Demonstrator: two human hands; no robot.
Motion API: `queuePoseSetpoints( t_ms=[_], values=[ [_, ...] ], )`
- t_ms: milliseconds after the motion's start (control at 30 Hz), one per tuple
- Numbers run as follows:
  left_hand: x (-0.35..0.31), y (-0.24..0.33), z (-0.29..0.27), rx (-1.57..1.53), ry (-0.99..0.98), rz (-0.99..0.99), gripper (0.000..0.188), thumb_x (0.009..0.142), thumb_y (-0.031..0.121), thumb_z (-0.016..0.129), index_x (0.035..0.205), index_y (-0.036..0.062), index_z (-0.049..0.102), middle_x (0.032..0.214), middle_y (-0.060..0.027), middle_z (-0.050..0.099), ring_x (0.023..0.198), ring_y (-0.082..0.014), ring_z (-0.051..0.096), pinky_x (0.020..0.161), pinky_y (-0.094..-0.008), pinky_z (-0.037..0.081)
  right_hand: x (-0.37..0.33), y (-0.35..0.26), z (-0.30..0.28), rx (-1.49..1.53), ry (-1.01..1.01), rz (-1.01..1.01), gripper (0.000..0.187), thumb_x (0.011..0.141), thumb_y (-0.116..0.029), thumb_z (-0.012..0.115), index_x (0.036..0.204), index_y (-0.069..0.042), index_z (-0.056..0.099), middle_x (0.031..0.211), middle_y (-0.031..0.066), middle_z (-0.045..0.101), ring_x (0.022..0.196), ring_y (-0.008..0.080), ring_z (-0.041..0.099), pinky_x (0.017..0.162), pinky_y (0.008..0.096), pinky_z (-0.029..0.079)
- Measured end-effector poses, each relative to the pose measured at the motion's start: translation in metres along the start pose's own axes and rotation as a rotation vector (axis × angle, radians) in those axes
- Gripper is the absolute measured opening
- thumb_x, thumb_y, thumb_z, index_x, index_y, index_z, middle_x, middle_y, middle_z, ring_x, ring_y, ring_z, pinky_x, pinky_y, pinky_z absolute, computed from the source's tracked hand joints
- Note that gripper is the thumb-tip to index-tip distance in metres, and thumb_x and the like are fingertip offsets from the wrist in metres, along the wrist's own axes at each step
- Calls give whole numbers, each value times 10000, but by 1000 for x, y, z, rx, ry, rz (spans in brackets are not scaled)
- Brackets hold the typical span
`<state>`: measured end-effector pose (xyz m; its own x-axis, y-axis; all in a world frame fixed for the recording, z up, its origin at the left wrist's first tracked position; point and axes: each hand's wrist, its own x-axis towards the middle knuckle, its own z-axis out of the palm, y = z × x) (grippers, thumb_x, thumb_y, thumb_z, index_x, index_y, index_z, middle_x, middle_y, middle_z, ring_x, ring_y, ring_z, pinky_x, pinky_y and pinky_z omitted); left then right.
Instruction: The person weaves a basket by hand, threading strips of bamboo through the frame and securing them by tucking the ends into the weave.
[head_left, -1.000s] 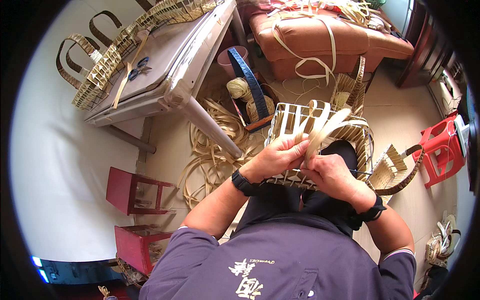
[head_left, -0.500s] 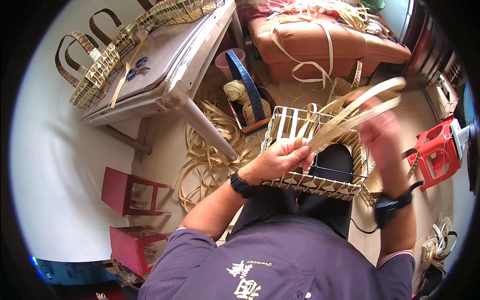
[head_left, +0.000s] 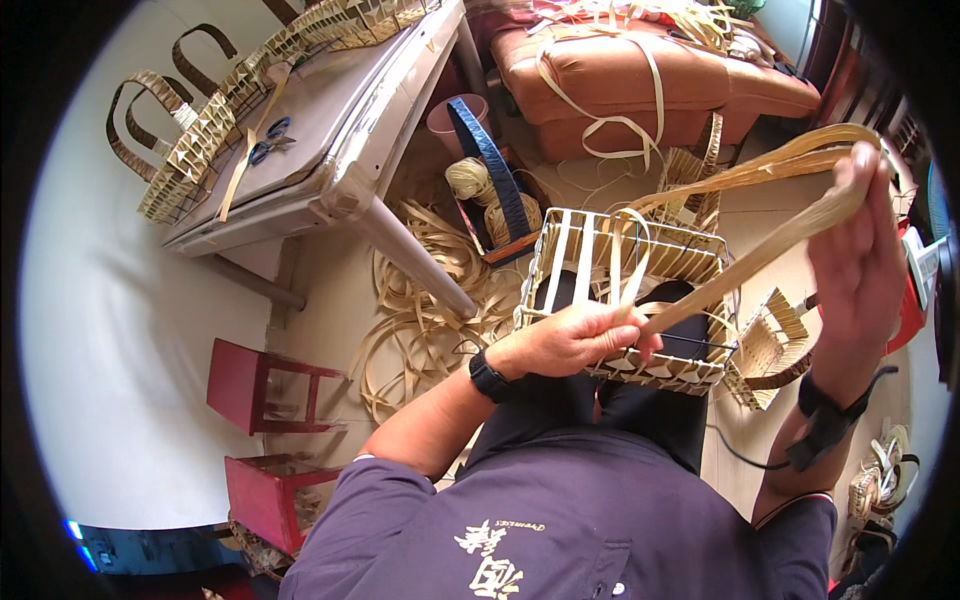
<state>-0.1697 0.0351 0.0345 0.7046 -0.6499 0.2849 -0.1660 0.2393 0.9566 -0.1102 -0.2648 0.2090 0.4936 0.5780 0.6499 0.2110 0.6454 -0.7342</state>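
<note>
A rectangular wire basket frame (head_left: 722, 262), partly woven with pale flat strips, rests on my lap. My left hand (head_left: 598, 335) is at its near side, thumb and fingers pinching a tan flat strip (head_left: 760, 258) beside the wire. From there the strip stretches up to the right to my right hand (head_left: 858, 255), raised well clear of the frame. That hand's fingers are pressed together against the strip, slightly blurred. Beyond them the strip bends over and runs back as a long loop (head_left: 765, 168) toward the frame's far side. A small loop of strip (head_left: 632, 255) stands above the left hand.
Loose strips (head_left: 430, 265) lie heaped on the floor by the table leg. A blue-handled basket (head_left: 490, 165) holds twine balls. Scissors (head_left: 270, 142) and woven baskets (head_left: 190, 150) sit on the table (head_left: 330, 130). Another woven basket (head_left: 775, 345) is close to my right; red stools (head_left: 240, 385) stand left.
My right hand has swung outward to the right, drawing the strip out into a longer, tauter length. My left hand has shifted slightly right and down, still pinching.
</note>
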Motion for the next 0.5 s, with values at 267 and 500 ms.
queuePoseSetpoints(
  t_ms=[267,500],
  values=[
    [-6,0,-12,-21,140,-189,276,1206,288,506,1065,103,654,848,84,590,656,-3,445,574,-182,355,-49,121,36,-265,465,722,247,1089,-159,673,1273,6,681,810,4,671,643,69,540,578,270,457],
    [-6,4,-12,-41,131,-90,324,1209,322,489,1172,78,700,799,79,576,609,5,395,543,-198,316,-71,171,46,-974,-84,655,141,1024,-143,719,997,-5,732,704,44,666,652,153,614,642,344,504]
  ],
)
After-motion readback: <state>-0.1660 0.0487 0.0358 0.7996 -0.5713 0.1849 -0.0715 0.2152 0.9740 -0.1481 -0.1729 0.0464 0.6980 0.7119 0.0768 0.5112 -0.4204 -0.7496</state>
